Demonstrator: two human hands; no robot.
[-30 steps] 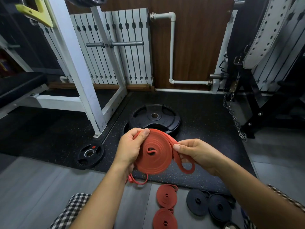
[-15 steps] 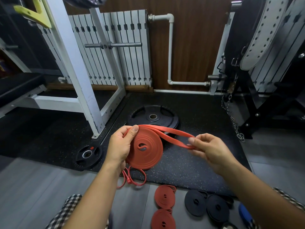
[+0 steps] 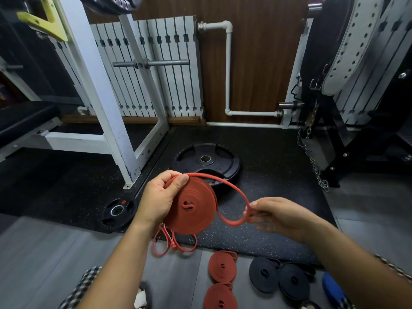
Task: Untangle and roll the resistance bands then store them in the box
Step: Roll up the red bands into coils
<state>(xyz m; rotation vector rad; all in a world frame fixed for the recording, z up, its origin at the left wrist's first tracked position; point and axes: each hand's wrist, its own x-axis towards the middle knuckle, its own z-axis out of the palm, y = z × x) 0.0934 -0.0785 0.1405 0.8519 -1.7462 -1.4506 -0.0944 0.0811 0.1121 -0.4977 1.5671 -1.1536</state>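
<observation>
L hand (image 3: 159,199) holds a rolled red resistance band (image 3: 191,210) upright at mid-frame, flat face toward the camera, above the near edge of the black rubber mat (image 3: 278,170). Thumb (image 3: 179,182) presses on the roll's top edge and the other fingers curl round behind it, so the hand is clamped on the roll. The palm covers the roll's left side.

A loose tail (image 3: 231,224) leaves the top of the roll by the thumb, arcs right to the R hand (image 3: 281,216), then bends back to the roll's right edge in an open loop. R fingertips (image 3: 253,211) meet the tail at the far bend and seem to pinch it, but that hand is blurred, so exact finger positions can't be told. The hands are apart, w/ the loop btwn them.

A thin red cord (image 3: 169,244) loops just below the roll; can't tell if it hangs or lies on the floor.

On the grey floor near the person are two rolled red bands (image 3: 221,266), one behind the other. To their right are two rolled black bands (image 3: 278,277) touching side by side, and a blue item (image 3: 332,291) beyond them.

On the mat are a big black weight plate (image 3: 207,159) behind the roll and a small plate (image 3: 118,210) to the left by the white rack frame (image 3: 100,85).
</observation>
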